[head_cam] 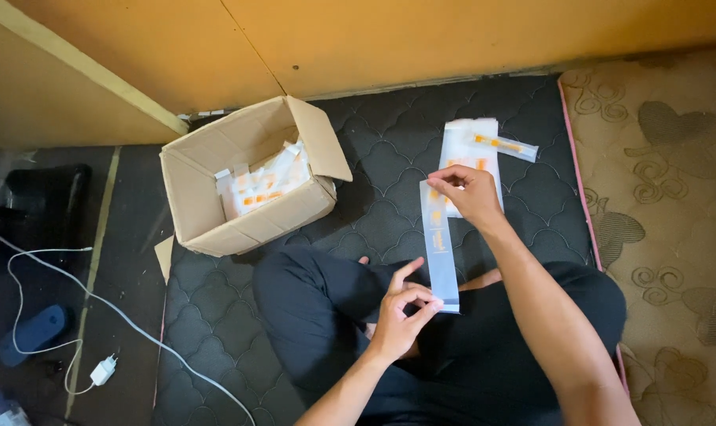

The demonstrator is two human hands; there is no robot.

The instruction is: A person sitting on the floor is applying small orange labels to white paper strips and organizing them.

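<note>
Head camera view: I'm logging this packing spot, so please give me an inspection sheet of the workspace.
Surface: dark quilted mattress, person seated cross-legged on it.
Job's things: long clear plastic sleeve held at both ends; stack of flat white packets beyond it.
Clutter: open brown cardboard box holding white and orange packets; blue slipper.
Grippers: left hand pinches the sleeve's lower end, right hand its upper end.
Cables: white charger cable with plug on the floor.
Surroundings: orange wall; beige patterned mat.
</note>
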